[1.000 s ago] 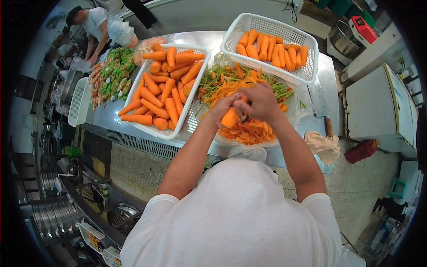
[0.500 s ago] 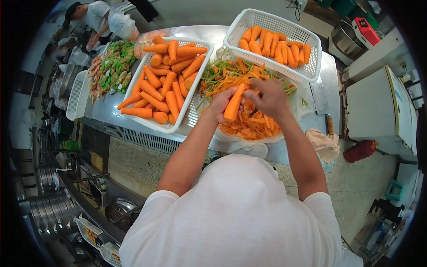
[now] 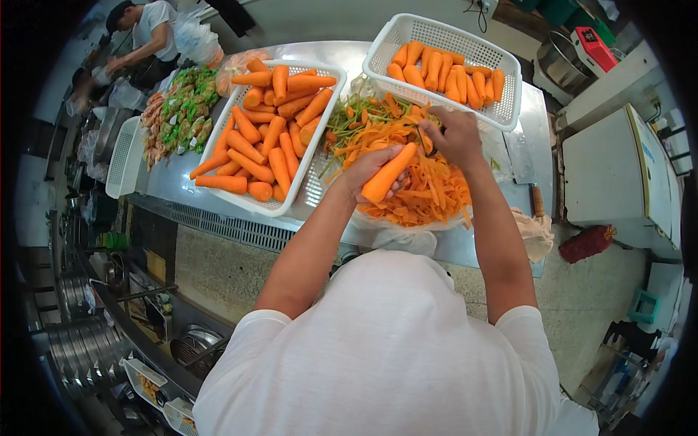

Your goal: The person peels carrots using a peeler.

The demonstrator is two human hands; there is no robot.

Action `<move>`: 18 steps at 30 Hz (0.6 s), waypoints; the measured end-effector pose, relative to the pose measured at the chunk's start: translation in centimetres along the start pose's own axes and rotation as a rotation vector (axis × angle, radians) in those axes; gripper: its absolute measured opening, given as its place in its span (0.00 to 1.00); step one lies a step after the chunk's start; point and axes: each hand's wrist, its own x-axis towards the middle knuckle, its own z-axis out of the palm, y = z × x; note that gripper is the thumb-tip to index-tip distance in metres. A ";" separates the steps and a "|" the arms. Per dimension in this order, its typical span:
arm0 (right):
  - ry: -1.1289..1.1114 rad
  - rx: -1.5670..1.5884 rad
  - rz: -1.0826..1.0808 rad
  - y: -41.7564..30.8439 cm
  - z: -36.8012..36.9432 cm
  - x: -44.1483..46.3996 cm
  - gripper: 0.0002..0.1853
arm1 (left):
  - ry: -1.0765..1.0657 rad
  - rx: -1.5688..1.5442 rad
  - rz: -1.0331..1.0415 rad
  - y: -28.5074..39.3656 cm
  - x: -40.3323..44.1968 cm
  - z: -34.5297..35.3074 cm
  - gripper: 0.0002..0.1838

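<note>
My left hand (image 3: 361,168) is closed around a peeled-looking carrot (image 3: 389,174), its thick end pointing down toward me. Beside the carrot's upper end, my right hand (image 3: 458,138) grips a peeler (image 3: 427,144), mostly covered by the fingers. Below both hands lies a heap of orange carrot peelings (image 3: 432,200) on a clear plastic bag (image 3: 407,240), with cut green stems (image 3: 349,131) at its far left side. To the left, a white perforated basket (image 3: 291,196) holds several whole carrots. Another white basket (image 3: 436,27) behind the heap has smooth carrots in it.
On the right of the metal table (image 3: 534,127) lie a cleaver (image 3: 536,196) and a cloth (image 3: 531,236). Green-wrapped bundles (image 3: 189,109) are piled at the left. A co-worker (image 3: 153,33) stands at the far left; a white freezer (image 3: 603,167) stands right.
My right hand has moved up and right off the carrot, uncovering more of the peelings. The carrot has tilted further to the right in my left hand. The co-worker's arm has stretched out.
</note>
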 end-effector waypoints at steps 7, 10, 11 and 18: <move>0.010 -0.016 0.187 -0.5 -0.4 -1.7 0.28 | 0.103 -0.063 0.117 0.0 -0.8 -1.2 0.26; -0.052 0.147 0.030 -6.3 -1.3 -2.2 0.22 | 0.194 -0.097 0.117 0.0 -0.4 -0.7 0.26; -0.085 0.191 -0.048 -7.8 -1.5 -2.2 0.20 | 0.191 -0.092 0.116 0.0 -0.4 -0.2 0.26; -0.046 0.172 -0.168 -8.0 -0.3 -2.0 0.20 | 0.128 -0.039 0.045 -0.4 0.1 -1.9 0.21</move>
